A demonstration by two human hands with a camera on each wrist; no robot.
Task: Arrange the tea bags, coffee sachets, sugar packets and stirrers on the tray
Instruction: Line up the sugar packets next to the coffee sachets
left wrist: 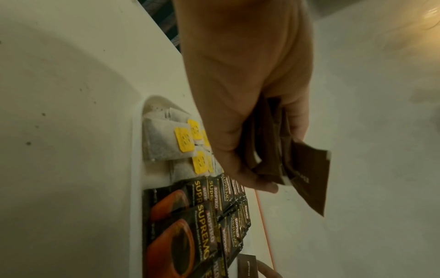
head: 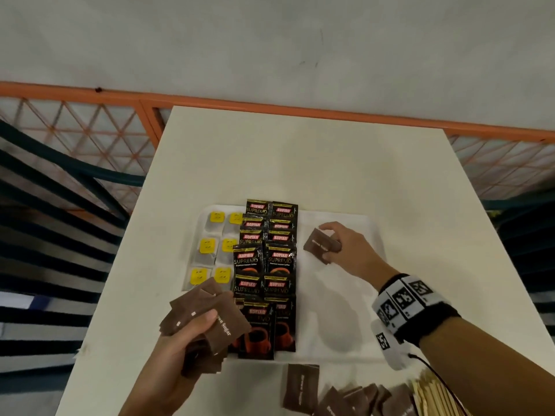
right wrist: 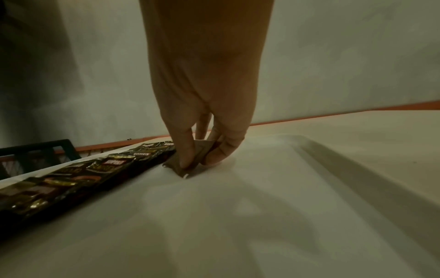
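Observation:
A white tray (head: 345, 295) lies on the table. Tea bags (head: 207, 250) with yellow tags fill its left side, and black coffee sachets (head: 267, 265) run in two columns down its middle. My right hand (head: 339, 244) pinches one brown sugar packet (head: 319, 244) low over the bare right part of the tray, beside the coffee sachets; in the right wrist view the sugar packet (right wrist: 190, 159) touches the tray floor (right wrist: 238, 216). My left hand (head: 186, 334) grips a fanned stack of brown sugar packets (head: 207, 313) above the tray's near left corner.
More brown sugar packets (head: 330, 394) and a bundle of wooden stirrers (head: 432, 397) lie on the table in front of the tray. Orange mesh railing (head: 90, 136) runs behind the table. The table's far half (head: 300, 163) is bare.

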